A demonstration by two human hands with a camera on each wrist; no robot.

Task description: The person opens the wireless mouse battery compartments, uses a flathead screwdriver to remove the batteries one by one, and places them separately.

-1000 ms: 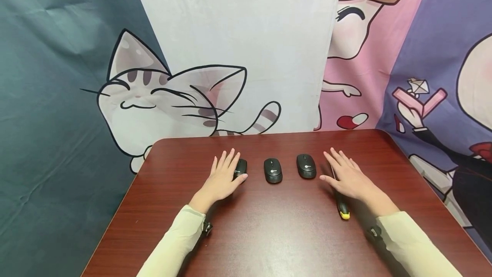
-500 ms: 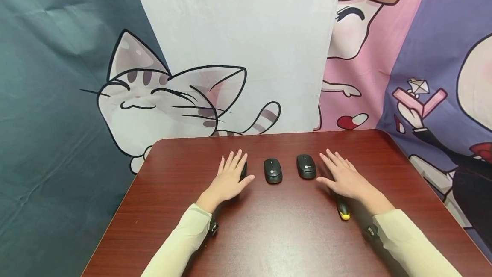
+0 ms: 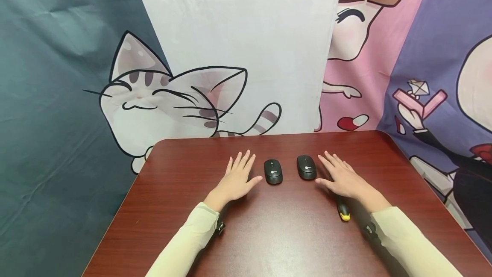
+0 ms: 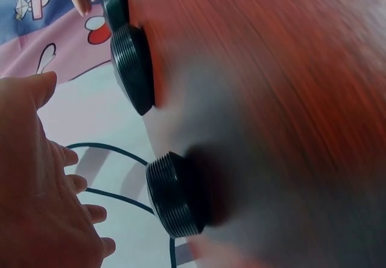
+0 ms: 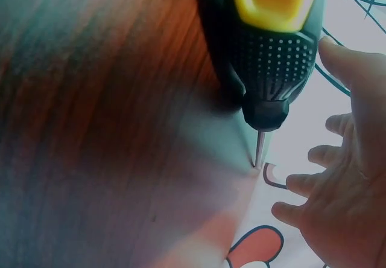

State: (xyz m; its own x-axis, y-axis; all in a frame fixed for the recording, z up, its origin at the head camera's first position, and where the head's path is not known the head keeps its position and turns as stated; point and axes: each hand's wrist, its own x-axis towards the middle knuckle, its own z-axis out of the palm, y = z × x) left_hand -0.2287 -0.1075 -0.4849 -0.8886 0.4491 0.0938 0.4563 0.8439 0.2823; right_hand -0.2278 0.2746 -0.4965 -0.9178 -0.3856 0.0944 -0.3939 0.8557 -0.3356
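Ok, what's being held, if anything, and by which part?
Nothing is held: the left hand is spread, and so is the right hand over the screwdriver.

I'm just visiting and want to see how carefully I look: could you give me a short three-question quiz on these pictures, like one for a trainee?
1. Multiple choice: in the head view, what is partly hidden by the right hand?
A) a pair of scissors
B) a screwdriver
C) a paper cup

2. True or false: the fingers of the left hand are spread.

3. Count: how many black computer mice can be seen whole in the head view?

Key:
1. B; its black handle with a yellow end pokes out.
2. True.
3. Two; they lie between the hands.
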